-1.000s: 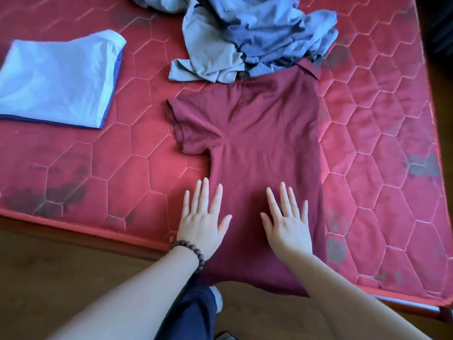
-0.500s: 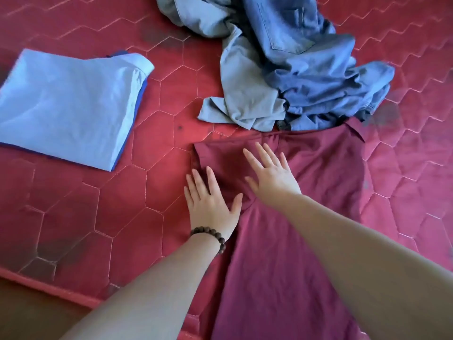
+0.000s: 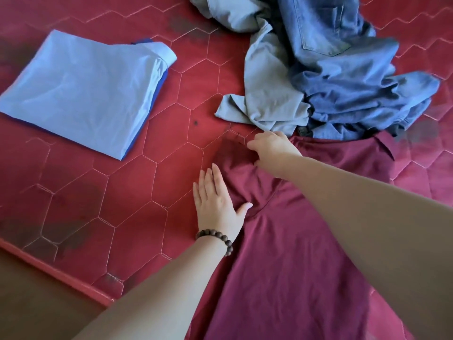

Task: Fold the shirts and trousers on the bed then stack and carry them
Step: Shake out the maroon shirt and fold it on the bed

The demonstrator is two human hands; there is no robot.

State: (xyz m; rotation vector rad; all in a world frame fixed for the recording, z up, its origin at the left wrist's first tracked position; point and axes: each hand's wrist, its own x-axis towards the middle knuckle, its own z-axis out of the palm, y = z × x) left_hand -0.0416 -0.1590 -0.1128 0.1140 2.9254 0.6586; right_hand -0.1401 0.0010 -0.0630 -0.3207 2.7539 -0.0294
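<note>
A maroon shirt (image 3: 289,253) lies spread on the red quilted mattress (image 3: 98,204), its collar end toward the far side. My left hand (image 3: 217,204), with a bead bracelet at the wrist, presses flat on the shirt's left edge beside the sleeve. My right hand (image 3: 272,149) has its fingers curled round the bunched left sleeve near the shoulder. A folded light-blue shirt (image 3: 83,92) lies at the left, over a darker blue layer. A heap of unfolded grey-blue and denim garments (image 3: 323,77) lies beyond the maroon shirt, overlapping its collar.
The mattress's near edge (image 3: 56,271) runs diagonally at the lower left, with brown floor (image 3: 36,307) below it. Dark stains mark the mattress between the folded shirt and the near edge.
Both hands moved up from the shirt's lower part to its left sleeve. The right hand went from flat to curled on the sleeve, bunching the cloth. The view moved closer.
</note>
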